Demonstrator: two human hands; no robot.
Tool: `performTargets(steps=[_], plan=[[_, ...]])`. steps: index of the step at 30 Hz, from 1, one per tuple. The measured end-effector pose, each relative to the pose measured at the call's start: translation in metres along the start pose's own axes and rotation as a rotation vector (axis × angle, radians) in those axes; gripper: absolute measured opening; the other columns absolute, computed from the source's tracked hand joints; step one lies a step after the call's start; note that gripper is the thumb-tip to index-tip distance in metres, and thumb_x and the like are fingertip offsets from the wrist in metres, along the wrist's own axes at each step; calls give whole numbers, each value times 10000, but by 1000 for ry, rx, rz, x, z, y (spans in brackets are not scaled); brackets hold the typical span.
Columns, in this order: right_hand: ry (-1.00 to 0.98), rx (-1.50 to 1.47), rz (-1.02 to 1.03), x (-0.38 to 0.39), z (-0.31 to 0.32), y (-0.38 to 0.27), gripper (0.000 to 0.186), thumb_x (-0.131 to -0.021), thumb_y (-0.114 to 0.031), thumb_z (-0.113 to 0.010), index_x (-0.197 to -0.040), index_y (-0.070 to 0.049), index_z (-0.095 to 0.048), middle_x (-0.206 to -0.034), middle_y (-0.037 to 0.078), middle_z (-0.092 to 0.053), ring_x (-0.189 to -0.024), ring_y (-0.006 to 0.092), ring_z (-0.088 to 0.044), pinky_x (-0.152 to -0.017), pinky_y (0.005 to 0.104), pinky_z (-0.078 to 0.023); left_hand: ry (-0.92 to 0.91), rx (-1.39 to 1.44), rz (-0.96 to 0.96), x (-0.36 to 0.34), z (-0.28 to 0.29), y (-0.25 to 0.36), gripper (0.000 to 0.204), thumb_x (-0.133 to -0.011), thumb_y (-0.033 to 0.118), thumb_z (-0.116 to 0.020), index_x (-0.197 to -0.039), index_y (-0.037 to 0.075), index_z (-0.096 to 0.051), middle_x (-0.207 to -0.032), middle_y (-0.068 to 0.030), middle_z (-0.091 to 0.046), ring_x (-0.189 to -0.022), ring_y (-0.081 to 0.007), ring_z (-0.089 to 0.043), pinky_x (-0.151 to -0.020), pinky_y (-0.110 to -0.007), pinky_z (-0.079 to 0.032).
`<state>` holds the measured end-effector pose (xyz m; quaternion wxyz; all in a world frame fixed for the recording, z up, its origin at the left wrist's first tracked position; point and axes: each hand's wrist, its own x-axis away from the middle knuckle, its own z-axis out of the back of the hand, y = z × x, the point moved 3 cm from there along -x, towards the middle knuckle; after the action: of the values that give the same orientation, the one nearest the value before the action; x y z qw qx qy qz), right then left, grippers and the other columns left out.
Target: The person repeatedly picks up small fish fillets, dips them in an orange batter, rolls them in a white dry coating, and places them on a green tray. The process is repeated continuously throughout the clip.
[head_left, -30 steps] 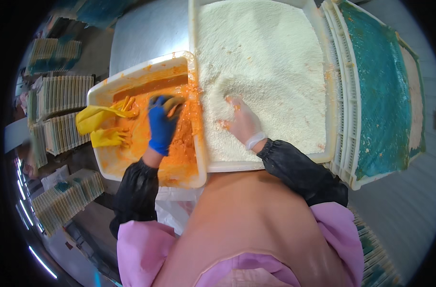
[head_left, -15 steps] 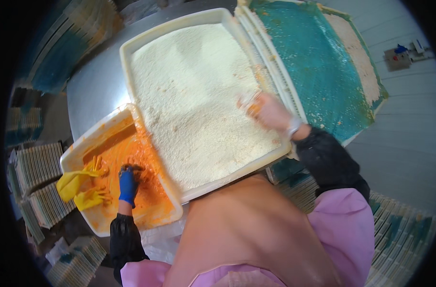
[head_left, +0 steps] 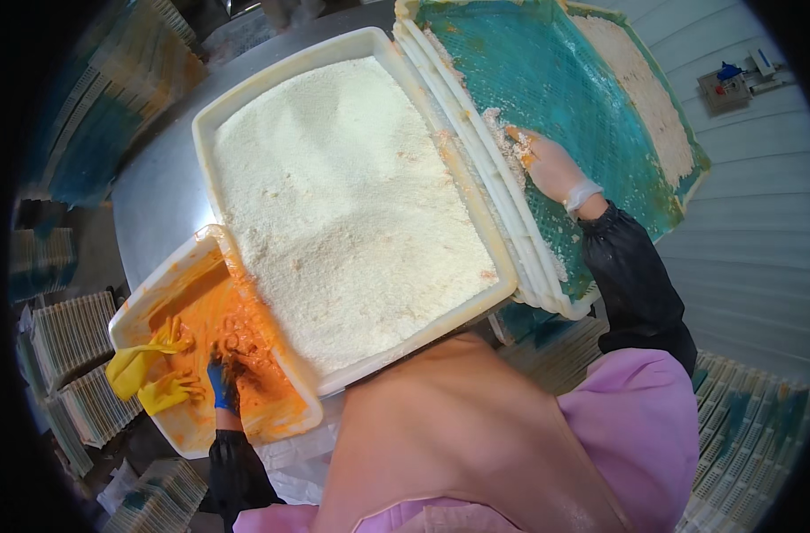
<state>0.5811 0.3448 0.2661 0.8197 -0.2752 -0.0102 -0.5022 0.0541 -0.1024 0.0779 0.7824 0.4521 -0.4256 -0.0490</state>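
My left hand [head_left: 223, 384], in a blue glove with its fingers smeared dark and orange, is down in the wet orange mixture [head_left: 254, 333] in a white tub [head_left: 311, 416]. Its fingertips are partly buried, so their grip is hidden. My right hand [head_left: 551, 169], in a clear glove with orange-stained fingertips, is over the left side of a tray lined with green mesh [head_left: 591, 115]. Its fingers are closed on a small crumb-coated piece [head_left: 514, 153], beside a row of similar pieces along that edge. Between my hands sits a large white tub [head_left: 502, 298] of pale crumbs [head_left: 351, 169].
Yellow gloves [head_left: 143, 373] hang over the orange tub's left rim. Pale coated pieces [head_left: 640, 84] fill the mesh tray's far right strip. Stacked trays [head_left: 71, 329] stand at left, others [head_left: 747, 435] at lower right. A metal table [head_left: 151, 195] supports the tubs.
My right hand has moved from above the crumbs, up and right, to the mesh tray. My left hand remains in the orange mixture, slightly lower in view. The view has shifted a little.
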Motion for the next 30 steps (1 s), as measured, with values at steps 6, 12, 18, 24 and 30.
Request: performTargets(steps=[6,12,18,24,30], plan=[[157,-445,333,-39,-28,20,510,-930,-170,-389,-1386,-52,-192,-1445,118,-179,-1329,222,-184,-1072,287,-166,74,-858,-722,23,-21,9,517,-734,-64,-508,-1221,109,-501,-1263,-180,-424,-1113,-315,-453,-924,-341,-375],[58,-878,345,-21,-22,-22,512,-947,-262,-333,-1384,-40,-184,-1449,110,-158,-1335,217,-157,-1091,325,-152,70,-1449,-723,36,-13,33,255,-681,69,-605,-928,114,-650,-1178,-129,-512,-1084,-324,-459,-882,-381,-396],[122,-852,351,54,-15,-89,576,-934,-402,-203,-1371,-28,-233,-1421,133,-239,-1313,242,-231,-1080,361,-165,-42,-1658,-787,43,-17,56,410,-676,129,-649,-1073,66,-571,-1169,-122,-506,-1070,-343,-452,-899,-410,-370],[85,-768,419,97,-28,-114,499,-922,-272,-239,-1315,25,-318,-1383,164,-305,-1283,257,-293,-1063,368,-195,-35,-1383,-718,33,4,65,258,-683,80,-682,-930,27,-633,-1041,-153,-585,-1009,-291,-520,-823,-397,-441],[22,-958,321,107,-59,-116,395,-900,-91,-324,-1258,59,-396,-1332,181,-381,-1239,274,-366,-1038,384,-256,-111,-254,-403,54,-27,160,172,-793,34,-615,-955,-26,-617,-857,-30,-635,-750,-123,-578,-687,-218,-457]])
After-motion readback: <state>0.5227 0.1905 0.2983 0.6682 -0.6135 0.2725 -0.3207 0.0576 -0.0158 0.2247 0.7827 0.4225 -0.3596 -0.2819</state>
